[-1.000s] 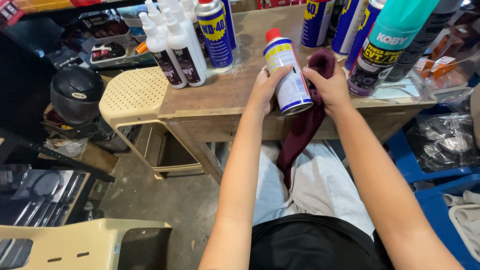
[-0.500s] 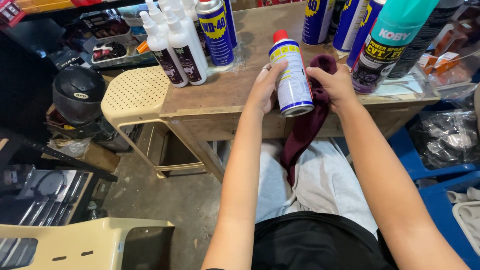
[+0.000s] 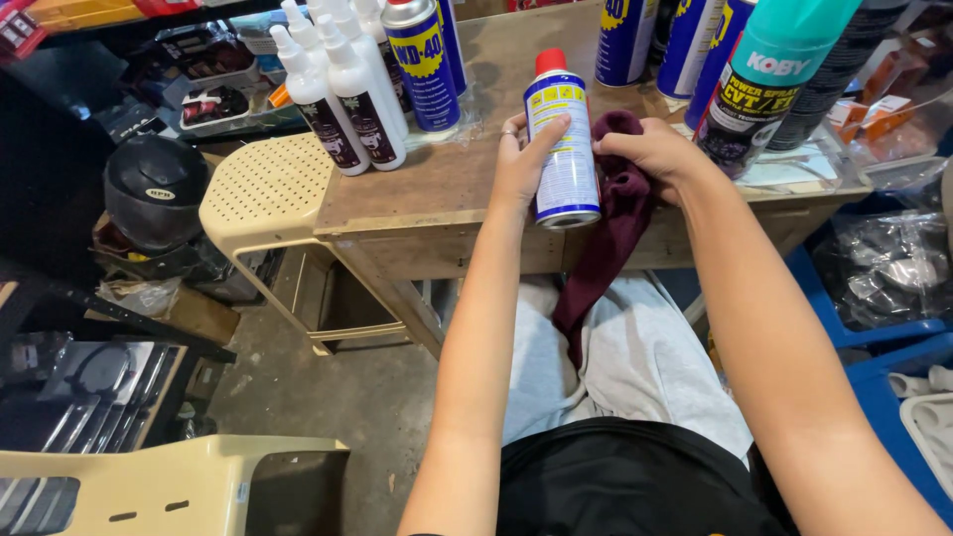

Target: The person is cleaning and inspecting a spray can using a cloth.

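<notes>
Wooden table [image 3: 437, 189] runs across the top of the head view, worn surface, front edge just above the person's lap. Cream plastic stool [image 3: 263, 189] butts against its left end, perforated seat, level with the tabletop. Second cream plastic piece [image 3: 169, 486] sits bottom left on the concrete floor. Black helmet [image 3: 154, 189] rests on clutter left of the stool. Blue bins [image 3: 884, 367] stand right of the table; a clear plastic bag [image 3: 888, 263] lies above them.

On the table: teal-capped spray can [image 3: 769, 84] at right, upright, close to the right hand. Blue spray cans [image 3: 660, 40] behind it at the back edge. One more blue and yellow can [image 3: 422, 65] left of centre. White squeeze bottles [image 3: 342, 94] cluster at the table's left end, upright, touching each other.

Can [image 3: 563, 139]: blue and yellow aerosol, red cap, upright, held at the table's front edge, its base at or just above the wood.

Rag [image 3: 611, 228]: dark maroon, bunched against the can's right side, rest hangs down over the table edge to the lap.

Left hand [image 3: 526, 154]: fingers wrapped round the can body from the left, firm closed hold.

Right hand [image 3: 655, 154]: closed on the rag's top, pressing it against the can.
</notes>
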